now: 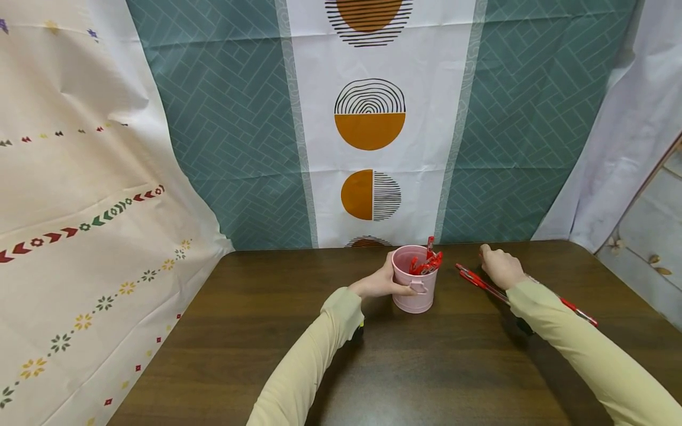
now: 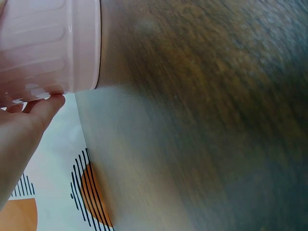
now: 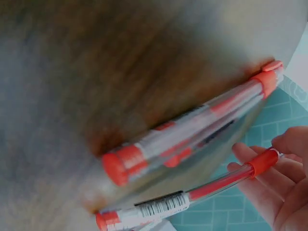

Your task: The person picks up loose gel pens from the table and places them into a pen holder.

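Observation:
A small pink bucket point(image 1: 412, 302) stands upright on the table, with several red pens point(image 1: 428, 264) leaning in it. My left hand point(image 1: 379, 284) holds the bucket by its left side, thumb across the front near the handle tab. In the left wrist view, fingertips touch the pink wall point(image 2: 33, 43). To the right of the bucket, my right hand point(image 1: 499, 267) pinches one end of a clear pen point(image 3: 216, 185) with red ends and a barcode label. Close by, red pens point(image 1: 482, 284) lie on the table, partly hidden by the right sleeve.
The dark wooden table point(image 1: 256, 331) ends at a patterned curtain point(image 1: 367, 130) behind. Another red pen point(image 1: 579, 312) shows to the right of the right forearm. A floral cloth point(image 1: 106, 284) hangs along the left edge.

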### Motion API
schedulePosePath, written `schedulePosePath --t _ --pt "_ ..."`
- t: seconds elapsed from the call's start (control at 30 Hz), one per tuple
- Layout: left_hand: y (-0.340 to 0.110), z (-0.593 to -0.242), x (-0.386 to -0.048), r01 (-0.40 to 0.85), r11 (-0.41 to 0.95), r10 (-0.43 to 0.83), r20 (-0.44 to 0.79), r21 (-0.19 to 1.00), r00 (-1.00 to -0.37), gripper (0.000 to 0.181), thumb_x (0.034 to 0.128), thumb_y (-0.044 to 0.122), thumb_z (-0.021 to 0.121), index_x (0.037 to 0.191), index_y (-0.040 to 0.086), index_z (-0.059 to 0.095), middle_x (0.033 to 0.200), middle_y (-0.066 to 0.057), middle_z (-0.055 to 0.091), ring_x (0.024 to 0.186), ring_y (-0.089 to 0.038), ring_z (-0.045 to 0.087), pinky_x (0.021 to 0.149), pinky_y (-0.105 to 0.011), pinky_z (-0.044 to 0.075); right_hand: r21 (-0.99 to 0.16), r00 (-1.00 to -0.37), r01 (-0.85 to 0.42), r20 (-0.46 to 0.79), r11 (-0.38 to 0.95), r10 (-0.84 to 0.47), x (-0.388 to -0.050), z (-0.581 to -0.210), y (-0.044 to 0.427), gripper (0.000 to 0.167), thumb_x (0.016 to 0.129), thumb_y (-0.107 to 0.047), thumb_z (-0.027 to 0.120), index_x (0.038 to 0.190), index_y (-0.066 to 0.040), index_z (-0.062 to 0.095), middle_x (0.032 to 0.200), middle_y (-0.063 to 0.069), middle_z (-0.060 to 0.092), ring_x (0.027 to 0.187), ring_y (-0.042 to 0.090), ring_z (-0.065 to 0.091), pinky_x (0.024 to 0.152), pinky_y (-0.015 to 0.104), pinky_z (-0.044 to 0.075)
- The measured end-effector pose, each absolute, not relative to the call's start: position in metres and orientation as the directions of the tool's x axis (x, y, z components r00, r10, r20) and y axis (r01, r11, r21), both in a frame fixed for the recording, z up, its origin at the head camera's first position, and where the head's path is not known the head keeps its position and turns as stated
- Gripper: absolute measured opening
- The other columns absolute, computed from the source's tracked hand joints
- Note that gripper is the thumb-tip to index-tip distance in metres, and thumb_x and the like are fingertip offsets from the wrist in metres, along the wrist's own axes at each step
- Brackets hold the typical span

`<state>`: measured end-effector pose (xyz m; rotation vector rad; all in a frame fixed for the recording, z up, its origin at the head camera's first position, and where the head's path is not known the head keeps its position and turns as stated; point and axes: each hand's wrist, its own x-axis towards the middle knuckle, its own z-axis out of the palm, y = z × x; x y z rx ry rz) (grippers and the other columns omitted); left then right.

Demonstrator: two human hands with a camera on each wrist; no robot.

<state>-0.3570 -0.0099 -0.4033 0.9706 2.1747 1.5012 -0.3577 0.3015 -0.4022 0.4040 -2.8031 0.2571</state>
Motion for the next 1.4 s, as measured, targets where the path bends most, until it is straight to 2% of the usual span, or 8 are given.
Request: schedulePosePath --t 0.13,0.4,0.53,0.67,0.77,0.97,1.2,1.4 --pt "-0.009 -0.402 -0.357 0.352 0.214 0.688 0.115 0.911 -0.717 0.085 0.0742 0.014 0.074 0.133 0.023 0.013 0.126 0.007 0.026 0.113 -0.007 0.033 0.095 -0.03 0.029 -0.138 -0.904 -0.313 0.345 0.94 -0.251 -0.359 -0.396 0.301 0.021 0.084 0.003 0.056 0.101 0.009 0.047 0.063 0.016 0.055 0.049 0.03 0.054 0.039 0.043 0.041" --pt "-0.01 -0.401 -0.355 0.342 0.224 0.683 0.103 0.913 -0.723 0.085 0.0747 0.015 0.074 0.134 0.024 0.013 0.126 0.007 0.025 0.113 -0.007 0.032 0.095 -0.031 0.029 -0.155 -0.885 -0.336 0.391 0.929 -0.254 -0.359 -0.385 0.304 0.018 0.085 0.004 0.055 0.101 0.008 0.048 0.066 0.017 0.057 0.048 0.029 0.054 0.038 0.04 0.04" --pt "-0.01 -0.401 -0.355 0.363 0.224 0.684 0.119 0.904 -0.72 0.085 0.0749 0.013 0.073 0.134 0.023 0.013 0.127 0.005 0.025 0.114 -0.008 0.032 0.095 -0.03 0.029 -0.183 -0.885 -0.34 0.393 0.922 -0.248 -0.358 -0.381 0.304 0.02 0.086 0.005 0.053 0.105 0.007 0.047 0.076 0.023 0.059 0.052 0.031 0.056 0.038 0.039 0.04" --pt "-0.011 -0.403 -0.356 0.39 0.216 0.691 0.142 0.895 -0.708 0.083 0.0752 0.012 0.073 0.133 0.022 0.014 0.128 0.004 0.024 0.115 -0.008 0.032 0.094 -0.029 0.029 -0.211 -0.879 -0.346 0.414 0.914 -0.237 -0.355 -0.377 0.304 0.027 0.088 0.002 0.052 0.113 0.008 0.045 0.088 0.029 0.059 0.059 0.036 0.059 0.042 0.042 0.043" --pt "-0.011 -0.403 -0.357 0.406 0.199 0.7 0.161 0.892 -0.696 0.083 0.0755 0.011 0.072 0.133 0.022 0.014 0.129 0.004 0.024 0.115 -0.008 0.031 0.094 -0.028 0.03 -0.229 -0.864 -0.354 0.452 0.907 -0.223 -0.351 -0.37 0.302 0.028 0.089 0.0 0.052 0.115 0.008 0.044 0.085 0.028 0.059 0.053 0.031 0.056 0.041 0.042 0.042" --pt "-0.01 -0.404 -0.359 0.437 0.169 0.71 0.198 0.884 -0.676 0.085 0.0753 0.007 0.073 0.134 0.019 0.013 0.129 0.004 0.026 0.116 -0.009 0.032 0.095 -0.029 0.028 -0.24 -0.817 -0.392 0.536 0.888 -0.216 -0.342 -0.355 0.298 0.029 0.09 0.0 0.052 0.117 0.007 0.044 0.075 0.021 0.059 0.042 0.017 0.044 0.037 0.034 0.033" --pt "-0.01 -0.402 -0.357 0.382 0.203 0.688 0.147 0.902 -0.711 0.085 0.0743 0.007 0.073 0.133 0.018 0.012 0.126 0.004 0.027 0.113 -0.009 0.034 0.094 -0.028 0.029 -0.245 -0.808 -0.41 0.545 0.878 -0.225 -0.337 -0.351 0.297 0.029 0.09 0.0 0.052 0.117 0.008 0.043 0.078 0.023 0.059 0.044 0.016 0.047 0.039 0.033 0.035" --pt "-0.009 -0.401 -0.355 0.383 0.188 0.692 0.154 0.904 -0.705 0.086 0.0744 0.006 0.073 0.133 0.018 0.011 0.126 0.004 0.027 0.113 -0.009 0.034 0.094 -0.027 0.03 -0.242 -0.738 -0.466 0.637 0.851 -0.223 -0.336 -0.346 0.295 0.028 0.087 0.004 0.055 0.114 0.007 0.047 0.081 0.025 0.06 0.049 0.022 0.054 0.041 0.035 0.039"
